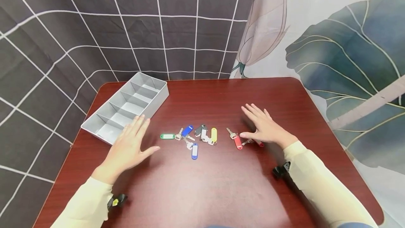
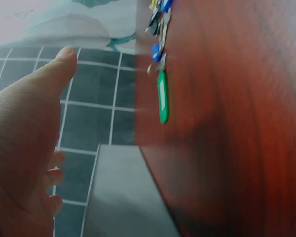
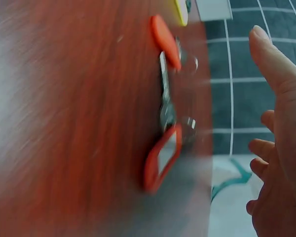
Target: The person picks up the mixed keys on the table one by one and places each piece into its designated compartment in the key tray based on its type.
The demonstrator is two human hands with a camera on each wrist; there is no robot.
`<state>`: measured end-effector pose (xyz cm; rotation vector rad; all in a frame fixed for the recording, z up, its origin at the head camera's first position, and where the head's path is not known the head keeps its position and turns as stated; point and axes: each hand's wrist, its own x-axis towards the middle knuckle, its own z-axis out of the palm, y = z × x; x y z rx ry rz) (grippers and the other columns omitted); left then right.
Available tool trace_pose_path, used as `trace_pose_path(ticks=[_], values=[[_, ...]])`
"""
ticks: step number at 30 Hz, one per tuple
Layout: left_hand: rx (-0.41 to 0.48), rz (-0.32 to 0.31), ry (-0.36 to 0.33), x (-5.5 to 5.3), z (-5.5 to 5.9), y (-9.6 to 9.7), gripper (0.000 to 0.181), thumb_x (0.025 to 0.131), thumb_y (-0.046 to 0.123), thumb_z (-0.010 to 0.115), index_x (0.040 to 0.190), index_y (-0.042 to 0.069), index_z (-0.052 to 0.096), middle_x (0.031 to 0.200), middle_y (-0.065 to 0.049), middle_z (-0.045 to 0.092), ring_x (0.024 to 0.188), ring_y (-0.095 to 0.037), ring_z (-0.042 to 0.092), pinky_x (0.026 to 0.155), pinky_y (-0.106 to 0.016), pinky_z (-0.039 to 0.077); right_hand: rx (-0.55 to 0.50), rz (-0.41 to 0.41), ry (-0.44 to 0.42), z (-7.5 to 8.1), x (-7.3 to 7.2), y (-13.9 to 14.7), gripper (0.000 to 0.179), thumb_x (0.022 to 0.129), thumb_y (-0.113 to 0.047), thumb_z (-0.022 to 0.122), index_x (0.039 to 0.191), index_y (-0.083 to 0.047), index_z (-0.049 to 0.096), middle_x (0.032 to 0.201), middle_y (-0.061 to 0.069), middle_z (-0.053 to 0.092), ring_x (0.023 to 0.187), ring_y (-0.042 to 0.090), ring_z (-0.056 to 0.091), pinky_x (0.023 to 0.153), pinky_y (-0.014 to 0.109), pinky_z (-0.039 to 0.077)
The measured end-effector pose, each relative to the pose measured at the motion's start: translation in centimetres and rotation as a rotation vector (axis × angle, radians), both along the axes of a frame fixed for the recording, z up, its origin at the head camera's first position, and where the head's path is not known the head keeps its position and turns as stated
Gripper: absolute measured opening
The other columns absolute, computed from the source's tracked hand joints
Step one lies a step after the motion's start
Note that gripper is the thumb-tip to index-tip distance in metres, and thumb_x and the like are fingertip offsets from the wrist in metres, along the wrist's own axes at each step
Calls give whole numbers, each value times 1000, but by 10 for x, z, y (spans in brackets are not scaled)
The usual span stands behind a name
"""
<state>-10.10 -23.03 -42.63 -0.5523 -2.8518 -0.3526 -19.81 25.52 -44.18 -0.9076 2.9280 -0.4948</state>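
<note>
My left hand (image 1: 128, 147), fingers spread and holding nothing, is by the near side of a grey compartment tray (image 1: 157, 102). To its right on the table lie keys with tags: a green key tag (image 1: 167, 136), a blue key tag (image 1: 187, 131), another blue key tag (image 1: 194, 151), a dark key tag (image 1: 200, 129) and a yellow key tag (image 1: 214, 135). My right hand (image 1: 264, 126) is also spread, with nothing in it. It hovers over a red key tag (image 3: 163, 157) with its key and beside another red key tag (image 1: 238, 142); in the head view it partly covers them.
The tray's visible compartments hold nothing. It stands at the back left of the reddish-brown table (image 1: 221, 192). A dark curtain with a white grid (image 1: 177, 32) hangs behind and to the left, and a leaf-patterned curtain (image 1: 348, 55) at the right.
</note>
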Motion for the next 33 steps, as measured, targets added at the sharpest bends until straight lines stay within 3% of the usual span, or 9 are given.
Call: trace_pose_path(ticks=[5, 11, 20, 28, 33], values=[[10, 64, -3, -4, 9, -19, 94, 81, 61, 65, 148, 4, 33, 153, -19, 29, 143, -35, 20, 112, -54, 19, 19, 79, -3, 8, -16, -33, 101, 78, -68, 63, 155, -19, 20, 159, 9, 19, 146, 31, 10, 106, 69, 12], [12, 155, -11, -11, 15, -45, 92, 83, 60, 62, 147, 1, 32, 153, -22, 27, 141, -40, 21, 113, -57, 14, 44, 163, -44, 27, -37, -88, 103, 78, -76, 55, 156, -22, 15, 160, 5, 14, 147, 26, 6, 111, 63, 7], [27, 299, -66, -20, 19, -74, 92, 88, 60, 54, 147, -5, 28, 151, -31, 22, 140, -47, 15, 109, -65, 9, 72, 229, -88, 52, -73, -176, 104, 77, -80, 49, 156, -23, 13, 161, 2, 12, 147, 21, 4, 114, 57, 5], [22, 358, -155, -31, 13, -83, 95, 90, 64, 47, 146, -9, 23, 151, -35, 15, 141, -49, 7, 106, -69, 6, 93, 223, -111, 51, -98, -231, 101, 78, -79, 48, 155, -21, 16, 161, 0, 11, 147, 15, 2, 115, 55, 4], [32, 396, -193, -31, 7, -85, 95, 92, 64, 41, 146, -12, 20, 150, -38, 12, 140, -51, 2, 105, -70, 6, 96, 189, -114, 46, -107, -255, 103, 78, -81, 46, 155, -20, 18, 161, 0, 12, 147, 16, 4, 115, 55, 7]])
